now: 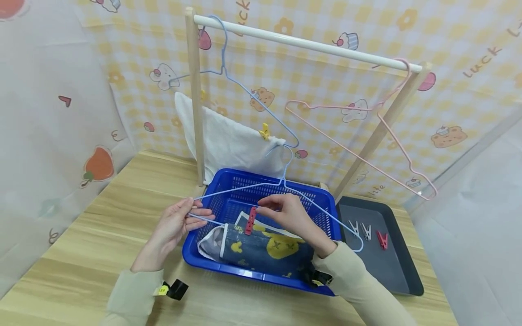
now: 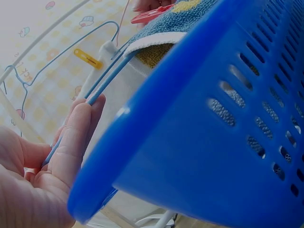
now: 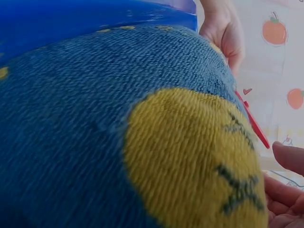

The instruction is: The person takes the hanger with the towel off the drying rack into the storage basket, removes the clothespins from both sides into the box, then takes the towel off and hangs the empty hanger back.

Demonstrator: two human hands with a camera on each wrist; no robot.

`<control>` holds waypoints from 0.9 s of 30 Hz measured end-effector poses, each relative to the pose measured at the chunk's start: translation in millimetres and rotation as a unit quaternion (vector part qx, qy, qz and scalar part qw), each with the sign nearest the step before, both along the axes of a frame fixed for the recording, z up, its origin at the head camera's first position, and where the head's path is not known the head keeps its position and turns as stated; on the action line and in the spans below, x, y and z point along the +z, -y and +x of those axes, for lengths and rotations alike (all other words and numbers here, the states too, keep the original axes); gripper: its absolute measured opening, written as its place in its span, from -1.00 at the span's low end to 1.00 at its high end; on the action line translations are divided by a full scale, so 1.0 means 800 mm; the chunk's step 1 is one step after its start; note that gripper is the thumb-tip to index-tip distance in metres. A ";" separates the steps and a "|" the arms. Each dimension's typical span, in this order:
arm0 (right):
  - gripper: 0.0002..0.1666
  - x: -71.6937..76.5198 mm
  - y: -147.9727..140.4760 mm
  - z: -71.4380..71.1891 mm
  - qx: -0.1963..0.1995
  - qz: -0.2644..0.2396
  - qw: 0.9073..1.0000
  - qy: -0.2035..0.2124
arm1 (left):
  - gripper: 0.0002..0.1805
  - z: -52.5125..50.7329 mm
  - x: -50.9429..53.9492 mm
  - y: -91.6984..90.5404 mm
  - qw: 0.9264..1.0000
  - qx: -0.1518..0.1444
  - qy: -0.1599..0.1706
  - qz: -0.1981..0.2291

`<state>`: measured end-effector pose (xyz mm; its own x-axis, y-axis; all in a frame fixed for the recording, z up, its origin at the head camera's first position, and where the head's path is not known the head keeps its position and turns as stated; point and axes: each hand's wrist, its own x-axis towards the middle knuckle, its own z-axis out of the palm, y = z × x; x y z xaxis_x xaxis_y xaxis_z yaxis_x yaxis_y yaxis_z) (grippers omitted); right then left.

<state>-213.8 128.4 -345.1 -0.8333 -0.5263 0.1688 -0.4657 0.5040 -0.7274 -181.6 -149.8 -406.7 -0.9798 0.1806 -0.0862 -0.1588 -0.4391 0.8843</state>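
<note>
My left hand (image 1: 173, 224) holds the left corner of a light blue clothes hanger (image 1: 240, 186), the wire running between thumb and fingers. Over the hanger's lower bar hangs a dark blue towel (image 1: 261, 251) with white edging and yellow bear figures, its lower part inside the blue basket (image 1: 261, 274). A red clothespin (image 1: 250, 222) is clipped on the towel near its left edge. My right hand (image 1: 291, 215) is at the clothespin's upper end; in the right wrist view its thumb (image 3: 289, 157) and fingers are parted, a small gap from the clothespin (image 3: 254, 124).
Behind the basket stands a rack with a white bar (image 1: 310, 43), bearing another blue hanger (image 1: 261, 102) with a white towel (image 1: 232, 140) and yellow clothespin (image 1: 265, 131), plus a pink hanger (image 1: 346, 149). At right, a dark grey tray (image 1: 383, 271) holds three clothespins.
</note>
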 end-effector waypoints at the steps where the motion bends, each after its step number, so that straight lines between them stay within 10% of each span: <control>1: -0.78 0.000 0.002 0.000 0.001 -0.001 1.000 0.008 | -0.65 0.000 0.000 0.000 1.000 -0.001 -0.001 0.001; 27: -0.82 0.025 -0.027 0.006 -0.048 -0.105 0.992 0.044 | -0.65 0.000 0.001 -0.007 1.000 0.016 0.009 -0.008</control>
<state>-208.8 150.2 -325.2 -0.8945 -0.4039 0.1915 -0.3531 0.3757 -0.8568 -181.9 -143.8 -406.2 -0.9831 0.1485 -0.1071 -0.1618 -0.4307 0.8879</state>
